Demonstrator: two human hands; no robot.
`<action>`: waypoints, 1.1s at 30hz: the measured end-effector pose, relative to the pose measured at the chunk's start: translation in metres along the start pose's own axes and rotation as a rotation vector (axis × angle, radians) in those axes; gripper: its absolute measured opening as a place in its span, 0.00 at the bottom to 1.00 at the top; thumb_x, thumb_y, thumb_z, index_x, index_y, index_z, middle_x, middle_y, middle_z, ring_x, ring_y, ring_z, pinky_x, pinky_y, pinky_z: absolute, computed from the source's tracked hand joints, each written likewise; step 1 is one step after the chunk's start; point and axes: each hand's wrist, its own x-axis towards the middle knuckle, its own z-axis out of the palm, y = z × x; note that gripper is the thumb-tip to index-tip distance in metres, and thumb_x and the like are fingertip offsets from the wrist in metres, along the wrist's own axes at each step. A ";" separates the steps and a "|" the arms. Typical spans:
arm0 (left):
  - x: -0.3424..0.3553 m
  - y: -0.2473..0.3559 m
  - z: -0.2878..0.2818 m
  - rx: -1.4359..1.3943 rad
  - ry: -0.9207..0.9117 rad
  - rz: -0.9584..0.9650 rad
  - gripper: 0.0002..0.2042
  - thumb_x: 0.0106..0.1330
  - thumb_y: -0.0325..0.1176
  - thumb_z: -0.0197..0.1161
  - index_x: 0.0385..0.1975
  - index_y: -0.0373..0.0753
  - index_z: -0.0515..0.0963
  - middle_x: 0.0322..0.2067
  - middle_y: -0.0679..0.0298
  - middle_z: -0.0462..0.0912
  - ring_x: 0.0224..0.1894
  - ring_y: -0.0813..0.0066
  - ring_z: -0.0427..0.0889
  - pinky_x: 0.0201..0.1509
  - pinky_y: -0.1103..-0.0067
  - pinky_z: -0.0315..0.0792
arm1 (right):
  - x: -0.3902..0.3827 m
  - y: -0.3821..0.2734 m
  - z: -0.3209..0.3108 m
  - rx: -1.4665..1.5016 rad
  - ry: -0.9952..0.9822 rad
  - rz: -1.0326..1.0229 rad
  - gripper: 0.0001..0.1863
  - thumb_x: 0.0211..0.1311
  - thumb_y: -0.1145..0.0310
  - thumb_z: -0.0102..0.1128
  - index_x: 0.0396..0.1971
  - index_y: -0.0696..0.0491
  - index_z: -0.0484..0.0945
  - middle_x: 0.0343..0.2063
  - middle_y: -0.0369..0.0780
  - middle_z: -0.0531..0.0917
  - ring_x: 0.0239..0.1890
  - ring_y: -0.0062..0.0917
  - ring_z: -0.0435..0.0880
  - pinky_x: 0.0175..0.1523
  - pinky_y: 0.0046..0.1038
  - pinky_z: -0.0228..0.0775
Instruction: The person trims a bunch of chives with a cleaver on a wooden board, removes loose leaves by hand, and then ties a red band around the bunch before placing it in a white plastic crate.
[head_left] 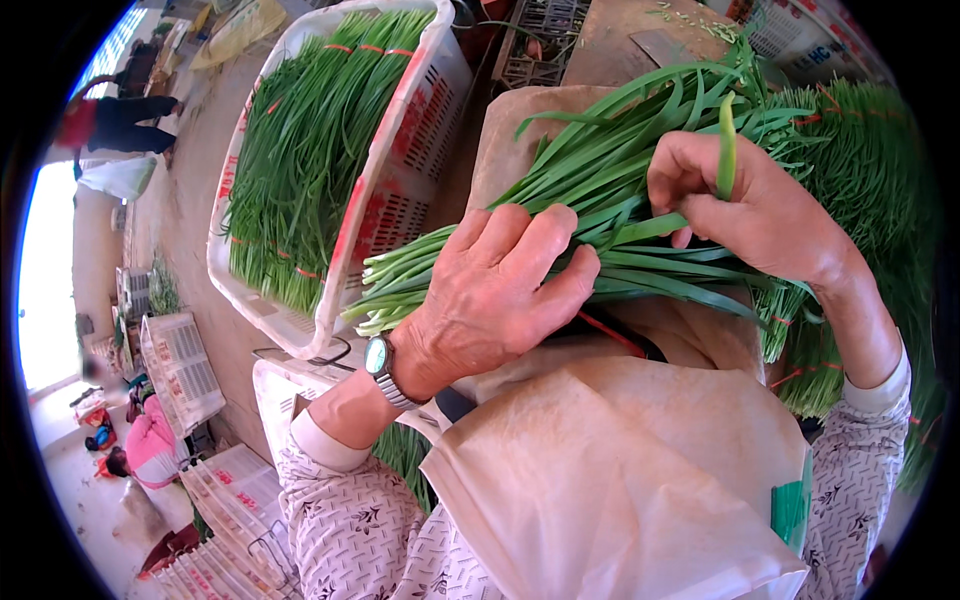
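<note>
A loose bunch of green garlic chives (600, 150) lies across my lap, its pale stem ends to the left and its leaves spreading to the right. My left hand (495, 285) presses over the stems with its fingers curled round them. Above the leafy part, my right hand (745, 205) is closed in a pinch on a flat chive leaf (727, 150). That leaf's yellowish end sticks up past the fingers, while a green length shows below them. Part of the bunch is hidden under both hands.
A white plastic crate (345, 240) holds chive bundles tied with red bands. More tied bundles (850, 150) are stacked at the right. A pale apron (620, 460) covers my lap. Other crates (235, 490) stand lower left; a person in pink (155, 440) and another person (120, 125) are farther off.
</note>
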 end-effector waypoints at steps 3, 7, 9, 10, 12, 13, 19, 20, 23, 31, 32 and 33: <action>-0.005 0.001 0.002 0.043 0.040 0.036 0.16 0.43 0.32 0.72 0.34 0.42 0.81 0.39 0.59 0.76 0.35 0.63 0.77 0.34 0.71 0.72 | 0.002 -0.004 0.005 -0.161 -0.014 -0.088 0.04 0.54 0.76 0.52 0.29 0.61 0.72 0.22 0.40 0.76 0.27 0.24 0.78 0.34 0.28 0.71; -0.007 0.004 0.002 0.074 0.060 0.078 0.15 0.43 0.31 0.70 0.34 0.43 0.81 0.39 0.59 0.76 0.35 0.63 0.78 0.33 0.72 0.72 | 0.000 -0.011 0.012 -0.528 0.002 -0.199 0.06 0.51 0.75 0.57 0.27 0.63 0.74 0.22 0.51 0.77 0.27 0.43 0.78 0.34 0.37 0.69; -0.008 0.006 0.002 0.079 0.060 0.083 0.15 0.42 0.30 0.70 0.34 0.43 0.81 0.39 0.59 0.76 0.35 0.63 0.78 0.33 0.72 0.72 | 0.000 -0.019 0.012 -0.541 -0.048 -0.128 0.07 0.50 0.74 0.59 0.27 0.62 0.74 0.24 0.52 0.77 0.30 0.50 0.75 0.35 0.39 0.69; -0.009 0.006 0.001 0.087 0.059 0.089 0.15 0.42 0.30 0.70 0.34 0.43 0.81 0.39 0.59 0.76 0.35 0.63 0.78 0.33 0.72 0.72 | 0.001 -0.021 0.012 -0.589 -0.125 -0.074 0.07 0.49 0.74 0.59 0.26 0.62 0.74 0.24 0.52 0.78 0.31 0.49 0.77 0.36 0.40 0.69; -0.011 0.008 0.001 0.086 0.070 0.085 0.15 0.42 0.29 0.70 0.33 0.42 0.82 0.40 0.59 0.77 0.35 0.63 0.78 0.33 0.72 0.72 | -0.002 -0.021 0.016 -0.638 -0.204 -0.019 0.07 0.49 0.74 0.59 0.26 0.62 0.74 0.24 0.51 0.78 0.32 0.49 0.78 0.36 0.41 0.69; -0.012 0.008 0.001 0.087 0.077 0.079 0.15 0.41 0.29 0.70 0.33 0.42 0.82 0.40 0.59 0.77 0.35 0.62 0.78 0.33 0.73 0.72 | -0.004 -0.017 0.023 -0.656 -0.102 -0.126 0.06 0.49 0.74 0.60 0.26 0.61 0.75 0.25 0.51 0.79 0.32 0.49 0.79 0.36 0.42 0.69; -0.014 0.003 0.007 0.102 0.192 0.124 0.08 0.47 0.29 0.64 0.29 0.38 0.79 0.39 0.61 0.74 0.30 0.71 0.70 0.29 0.75 0.64 | 0.000 -0.007 0.044 -0.826 0.037 -0.264 0.06 0.50 0.74 0.61 0.27 0.58 0.76 0.26 0.50 0.81 0.34 0.49 0.80 0.37 0.44 0.70; -0.015 0.003 0.007 0.101 0.192 0.124 0.08 0.47 0.29 0.64 0.29 0.38 0.79 0.39 0.61 0.74 0.30 0.71 0.70 0.29 0.75 0.64 | -0.001 -0.007 0.046 -0.830 0.057 -0.286 0.05 0.50 0.74 0.61 0.27 0.58 0.76 0.25 0.50 0.80 0.33 0.49 0.79 0.37 0.44 0.70; -0.014 0.006 0.009 0.106 0.236 0.127 0.08 0.47 0.28 0.64 0.28 0.38 0.79 0.38 0.62 0.73 0.29 0.70 0.70 0.29 0.75 0.64 | 0.003 -0.005 0.045 -0.667 0.111 -0.298 0.04 0.50 0.74 0.60 0.25 0.58 0.77 0.24 0.50 0.80 0.31 0.49 0.79 0.36 0.44 0.70; -0.016 0.004 0.007 0.131 0.129 0.089 0.13 0.43 0.28 0.70 0.31 0.43 0.82 0.38 0.60 0.78 0.35 0.61 0.79 0.32 0.73 0.72 | 0.015 -0.006 0.035 -0.666 0.003 -0.336 0.02 0.48 0.76 0.59 0.23 0.58 0.76 0.23 0.50 0.79 0.30 0.49 0.78 0.35 0.43 0.69; -0.020 0.001 0.006 0.145 0.139 0.096 0.12 0.43 0.28 0.69 0.31 0.42 0.81 0.36 0.60 0.77 0.34 0.62 0.78 0.32 0.73 0.72 | 0.020 -0.008 0.042 -0.700 0.017 -0.395 0.03 0.48 0.76 0.59 0.24 0.58 0.76 0.23 0.50 0.79 0.30 0.49 0.78 0.35 0.44 0.69; -0.026 0.000 0.009 0.160 0.152 0.095 0.11 0.43 0.29 0.67 0.30 0.42 0.81 0.35 0.61 0.77 0.33 0.63 0.78 0.31 0.74 0.72 | 0.024 -0.008 0.048 -0.738 0.012 -0.409 0.03 0.48 0.76 0.59 0.24 0.57 0.75 0.24 0.50 0.79 0.30 0.49 0.78 0.35 0.44 0.68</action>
